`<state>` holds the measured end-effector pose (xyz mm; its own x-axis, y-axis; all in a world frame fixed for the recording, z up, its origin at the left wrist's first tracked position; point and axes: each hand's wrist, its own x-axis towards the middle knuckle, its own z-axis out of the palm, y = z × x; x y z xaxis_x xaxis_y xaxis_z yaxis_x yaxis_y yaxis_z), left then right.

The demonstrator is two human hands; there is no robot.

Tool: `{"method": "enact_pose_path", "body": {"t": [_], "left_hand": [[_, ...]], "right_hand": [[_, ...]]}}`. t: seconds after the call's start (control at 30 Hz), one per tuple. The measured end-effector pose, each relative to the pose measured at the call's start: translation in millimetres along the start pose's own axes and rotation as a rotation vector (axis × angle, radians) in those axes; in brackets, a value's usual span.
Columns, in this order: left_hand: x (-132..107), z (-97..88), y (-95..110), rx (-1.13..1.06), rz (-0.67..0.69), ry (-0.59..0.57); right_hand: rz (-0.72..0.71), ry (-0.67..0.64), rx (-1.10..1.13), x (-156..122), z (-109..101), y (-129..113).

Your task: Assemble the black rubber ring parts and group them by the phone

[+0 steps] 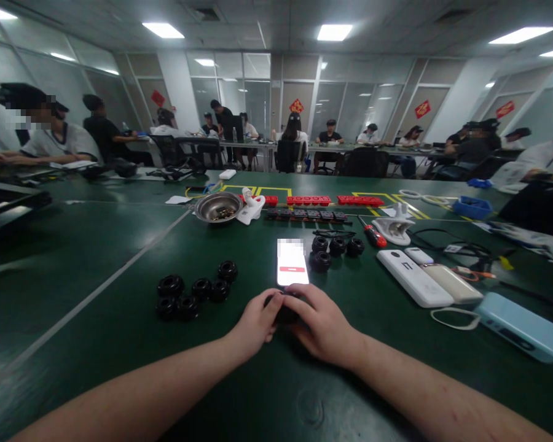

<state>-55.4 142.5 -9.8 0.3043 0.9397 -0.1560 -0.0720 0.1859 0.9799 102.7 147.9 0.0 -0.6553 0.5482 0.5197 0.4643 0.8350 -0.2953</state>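
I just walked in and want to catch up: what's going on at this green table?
A person's left hand and right hand together grip one black part on the green table, just in front of a lit phone. A pile of similar black rings lies to the left, and four more rings sit right of the phone. A metal bowl and a screwdriver lie farther back.

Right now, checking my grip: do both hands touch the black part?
Touching. Head view: left hand and right hand both wrap the black part, no gap.
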Motion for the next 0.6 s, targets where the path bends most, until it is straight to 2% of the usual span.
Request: {"method": "enact_pose_path", "body": {"t": [0.1, 0.2, 0.3, 0.43, 0.5, 0.6], "left_hand": [[2.0, 0.8, 0.6, -0.044, -0.028, 0.042], [2.4, 1.3, 0.3, -0.027, -0.023, 0.058], [3.1, -0.9, -0.9, 0.051, 0.006, 0.013], [4.2, -2.8, -0.2, 0.009, -0.06, -0.004], [4.1, -1.9, 1.4, -0.017, -0.084, 0.03], [3.4, 0.0, 3.5, 0.014, -0.062, 0.026]], "right_hand": [[0.173, 0.116, 0.028, 0.1, 0.5, 6.0], [0.344, 0.033, 0.058, 0.2, -0.8, 5.7], [0.308, -0.056, 0.067, -1.2, -3.4, 1.2], [0.074, -0.034, 0.103, -5.6, -8.3, -3.9], [0.11, -0.01, 0.108, -7.9, -9.4, -4.5], [0.31, -0.039, 0.064, -9.2, -7.7, -3.2]]}}
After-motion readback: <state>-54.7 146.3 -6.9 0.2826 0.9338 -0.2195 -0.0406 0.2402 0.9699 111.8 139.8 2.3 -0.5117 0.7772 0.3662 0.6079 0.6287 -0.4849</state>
